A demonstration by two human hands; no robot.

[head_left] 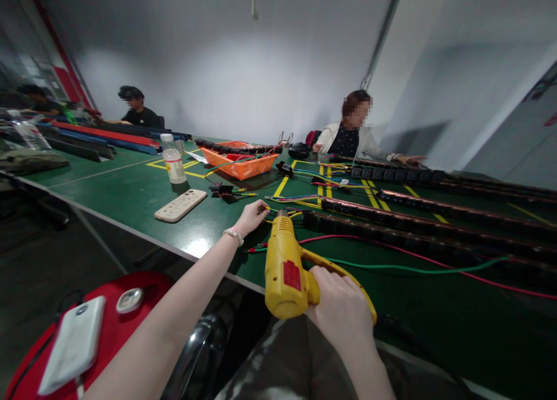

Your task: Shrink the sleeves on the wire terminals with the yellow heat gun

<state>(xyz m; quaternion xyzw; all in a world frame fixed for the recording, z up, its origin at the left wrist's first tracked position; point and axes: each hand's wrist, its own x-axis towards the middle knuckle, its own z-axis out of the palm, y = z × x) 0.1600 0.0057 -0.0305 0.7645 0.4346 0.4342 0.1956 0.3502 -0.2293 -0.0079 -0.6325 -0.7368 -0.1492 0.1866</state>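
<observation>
A yellow heat gun (pixel 278 264) with a red label is in my right hand (pixel 343 307), which is wrapped round its handle. Its nozzle points away from me over the table. Just left of the nozzle, my left hand (pixel 251 217) pinches the end of a thin wire (pixel 268 208), with a bit of yellow showing at the fingertips. The wire's run behind the nozzle is partly hidden. To the right, a long dark strip (pixel 361 229) has several coloured wires at its near end. A red wire (pixel 400 249) and a green wire (pixel 391 266) cross the table beside the gun.
An orange basket (pixel 243 168) of parts stands ahead on the green table (pixel 108 194). Around it are a bottle (pixel 174 167), a phone (pixel 180 206) and a black connector (pixel 221 189). A red stool (pixel 148 281) stands at lower left. A co-worker (pixel 348 133) sits across the table.
</observation>
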